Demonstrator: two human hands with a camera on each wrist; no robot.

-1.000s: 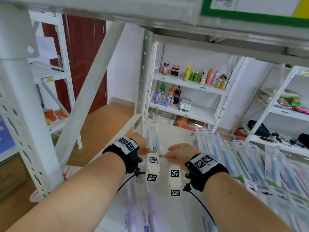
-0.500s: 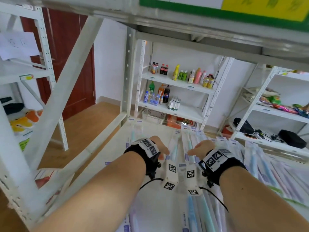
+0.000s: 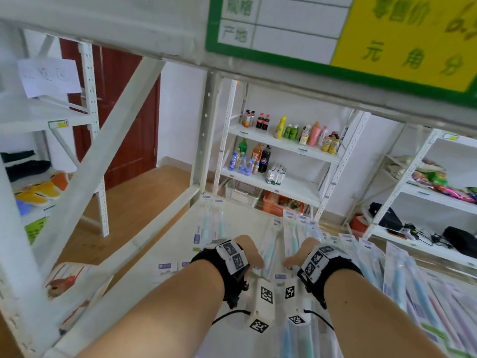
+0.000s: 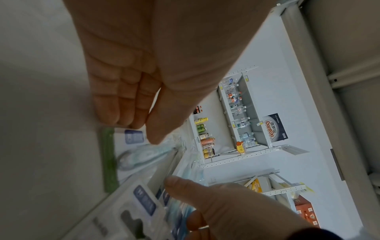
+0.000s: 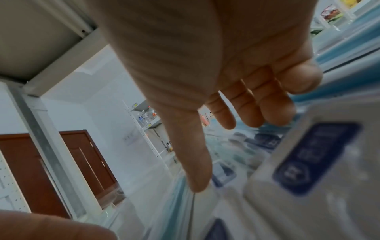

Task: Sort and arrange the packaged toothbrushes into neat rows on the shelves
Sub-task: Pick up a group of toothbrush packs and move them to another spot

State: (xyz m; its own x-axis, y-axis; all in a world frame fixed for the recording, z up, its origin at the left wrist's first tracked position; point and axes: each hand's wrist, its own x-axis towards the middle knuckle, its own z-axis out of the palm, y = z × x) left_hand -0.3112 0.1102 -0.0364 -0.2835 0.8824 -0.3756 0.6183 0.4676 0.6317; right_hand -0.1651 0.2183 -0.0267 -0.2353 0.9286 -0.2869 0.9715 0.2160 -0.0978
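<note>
Packaged toothbrushes lie on the white shelf board point(image 3: 160, 244). One clear pack with a teal brush point(image 3: 271, 241) lies between my two hands. My left hand point(image 3: 251, 254) hovers low over it with straight fingers. In the left wrist view the left hand point(image 4: 139, 129) has its thumb tip at the blue-labelled end of this pack point(image 4: 135, 155). My right hand point(image 3: 296, 257) is spread flat above overlapping packs point(image 5: 308, 162), holding nothing point(image 5: 226, 154). A fanned row of packs point(image 3: 413, 293) covers the right side. Two more packs point(image 3: 210, 220) lie at the back left.
The upper shelf's edge with a green and yellow price tag point(image 3: 335, 34) hangs close overhead. A diagonal brace point(image 3: 103, 156) and an upright post point(image 3: 204, 140) bound the left side. Shelves of drink bottles point(image 3: 284, 140) stand across the aisle, by a red door point(image 3: 124, 112).
A second ago both hands pinched a pack between them. They have since let it go and moved forward, and now lie open and apart over the packs. The head view has tilted up.
</note>
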